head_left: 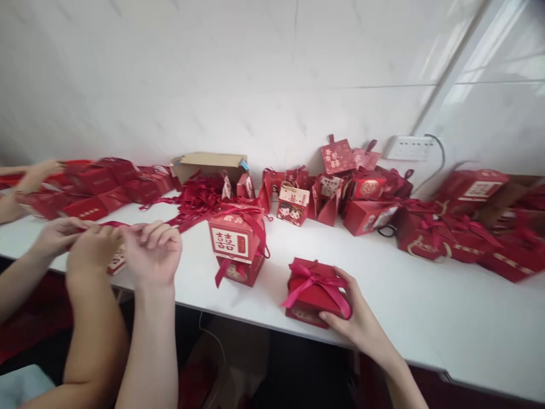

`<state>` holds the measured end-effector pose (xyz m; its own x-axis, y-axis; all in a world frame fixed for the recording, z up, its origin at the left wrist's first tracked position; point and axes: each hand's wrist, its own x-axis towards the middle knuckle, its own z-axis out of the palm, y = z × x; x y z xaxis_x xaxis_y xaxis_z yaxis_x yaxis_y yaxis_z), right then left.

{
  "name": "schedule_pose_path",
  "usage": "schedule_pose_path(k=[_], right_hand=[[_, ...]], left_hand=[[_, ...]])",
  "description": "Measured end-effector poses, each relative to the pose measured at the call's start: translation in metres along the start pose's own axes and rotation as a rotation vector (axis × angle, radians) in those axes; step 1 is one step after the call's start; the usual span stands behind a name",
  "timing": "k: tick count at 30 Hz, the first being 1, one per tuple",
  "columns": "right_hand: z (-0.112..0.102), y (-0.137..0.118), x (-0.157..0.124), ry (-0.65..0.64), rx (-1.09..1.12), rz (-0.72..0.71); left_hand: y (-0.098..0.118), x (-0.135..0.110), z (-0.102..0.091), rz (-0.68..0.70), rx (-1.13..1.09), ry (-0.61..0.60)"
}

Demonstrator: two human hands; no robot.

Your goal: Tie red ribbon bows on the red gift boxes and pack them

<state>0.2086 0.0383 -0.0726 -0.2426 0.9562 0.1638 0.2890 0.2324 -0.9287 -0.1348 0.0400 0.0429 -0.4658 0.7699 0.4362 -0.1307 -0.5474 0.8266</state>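
My right hand (351,315) grips the right side of a dark red gift box (304,301) near the table's front edge. A magenta ribbon bow (314,279) is tied across its top. My left hand (154,247) is raised at the left with curled fingers, its fingertips at the end of a red ribbon (111,224). Beside it are a co-worker's two hands, over a small box (116,260) they partly hide. Between my hands stands a taller red gift box (232,241) with a white double-happiness label and ribbon hanging down its side.
Behind lie a heap of red ribbons (200,196) and an open cardboard box (208,165). Several red gift boxes (368,216) line the wall, with bow-tied ones (443,238) at right and more (102,182) at left, near another person's hand. A power strip (407,147) is on the wall.
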Motion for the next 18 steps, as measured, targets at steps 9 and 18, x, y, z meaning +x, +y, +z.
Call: schedule_pose_path(k=[9,18], right_hand=[[-0.004,-0.007,-0.007,-0.006,-0.052,-0.096],[-0.008,-0.002,-0.009,-0.043,-0.022,-0.128]], left_hand=[[-0.032,-0.096,0.080,-0.385,0.618,-0.673],[-0.062,-0.099,0.082,-0.582,0.560,-0.751]])
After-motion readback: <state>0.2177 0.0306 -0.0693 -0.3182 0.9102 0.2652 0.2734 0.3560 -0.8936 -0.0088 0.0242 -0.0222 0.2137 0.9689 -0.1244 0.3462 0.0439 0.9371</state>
